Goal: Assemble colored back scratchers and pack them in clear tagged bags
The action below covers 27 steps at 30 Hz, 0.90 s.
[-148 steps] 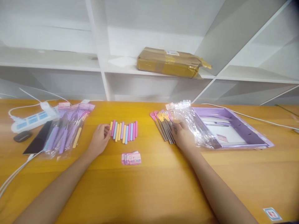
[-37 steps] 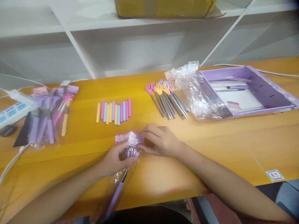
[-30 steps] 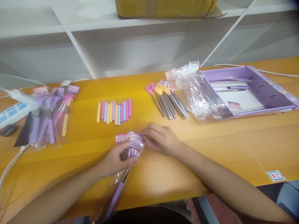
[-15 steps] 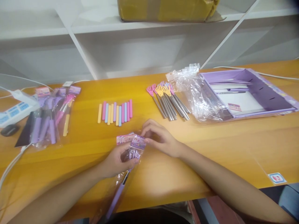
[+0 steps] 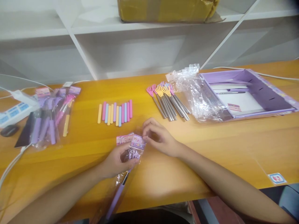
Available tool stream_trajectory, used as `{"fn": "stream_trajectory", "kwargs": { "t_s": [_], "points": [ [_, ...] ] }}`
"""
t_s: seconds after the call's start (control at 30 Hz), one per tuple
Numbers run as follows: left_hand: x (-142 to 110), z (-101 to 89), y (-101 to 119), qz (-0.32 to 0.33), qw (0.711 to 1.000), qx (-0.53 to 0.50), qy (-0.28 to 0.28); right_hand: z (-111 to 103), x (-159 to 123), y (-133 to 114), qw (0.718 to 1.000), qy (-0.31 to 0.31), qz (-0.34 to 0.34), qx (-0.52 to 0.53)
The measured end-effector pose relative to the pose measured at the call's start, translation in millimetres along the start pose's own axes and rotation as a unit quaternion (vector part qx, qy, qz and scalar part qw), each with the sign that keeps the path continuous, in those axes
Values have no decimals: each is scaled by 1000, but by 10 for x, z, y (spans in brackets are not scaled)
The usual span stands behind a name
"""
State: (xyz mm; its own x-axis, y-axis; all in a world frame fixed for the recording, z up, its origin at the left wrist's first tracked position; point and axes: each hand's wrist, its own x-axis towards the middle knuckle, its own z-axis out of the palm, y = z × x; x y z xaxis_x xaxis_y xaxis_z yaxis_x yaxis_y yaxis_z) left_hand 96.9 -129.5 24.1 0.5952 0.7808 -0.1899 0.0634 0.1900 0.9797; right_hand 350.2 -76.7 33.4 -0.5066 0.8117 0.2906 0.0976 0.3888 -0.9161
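My left hand [image 5: 120, 161] is closed around a clear plastic bag [image 5: 140, 151] with a printed pink and purple header card [image 5: 137, 142]. Inside the bag is a back scratcher, its lilac claw head up by my thumb and its purple handle [image 5: 115, 200] slanting down toward the table's front edge. Fingertips and thumb of my right hand [image 5: 161, 137] are pinched together right at the card's upper right corner; whatever lies between them is too small to make out. Behind my left fingers, several more printed cards [image 5: 123, 139] lie on the table.
Coloured handle sleeves [image 5: 114, 113] lie in a row. Right of them is a pile of metal-shafted claw heads [image 5: 171, 104], then clear bags [image 5: 201, 99] against a purple box [image 5: 271, 90]. Bagged back scratchers [image 5: 51, 124] lie at left beside a power strip [image 5: 18, 109].
My right fingertips have shifted slightly up at the card's corner, and the card has tilted a little. My left hand keeps its hold on the bagged back scratcher.
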Motion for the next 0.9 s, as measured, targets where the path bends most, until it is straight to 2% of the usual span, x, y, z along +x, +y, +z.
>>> {"fn": "stream_trajectory", "kwargs": {
  "t_s": [0.2, 0.43, 0.6, 0.73, 0.9],
  "points": [
    [15, 29, 55, -5, 1000, 3, -3, -5, 10, -4, 1000, -20, 8, 18],
    [1, 21, 72, -64, 998, -25, -10, 61, -9, -8, 999, 24, 32, 37],
    [13, -23, 53, -39, 998, -49, 1, 111, -9, 35, 995, 36, 62, 63],
    [13, -74, 36, -44, 994, -85, -52, 147, -8, 64, 995, 36, 66, 65],
    [-2, -128, 51, -102, 970, -194, -107, 256, 5, 88, 992, 53, 90, 73]
  ]
}}
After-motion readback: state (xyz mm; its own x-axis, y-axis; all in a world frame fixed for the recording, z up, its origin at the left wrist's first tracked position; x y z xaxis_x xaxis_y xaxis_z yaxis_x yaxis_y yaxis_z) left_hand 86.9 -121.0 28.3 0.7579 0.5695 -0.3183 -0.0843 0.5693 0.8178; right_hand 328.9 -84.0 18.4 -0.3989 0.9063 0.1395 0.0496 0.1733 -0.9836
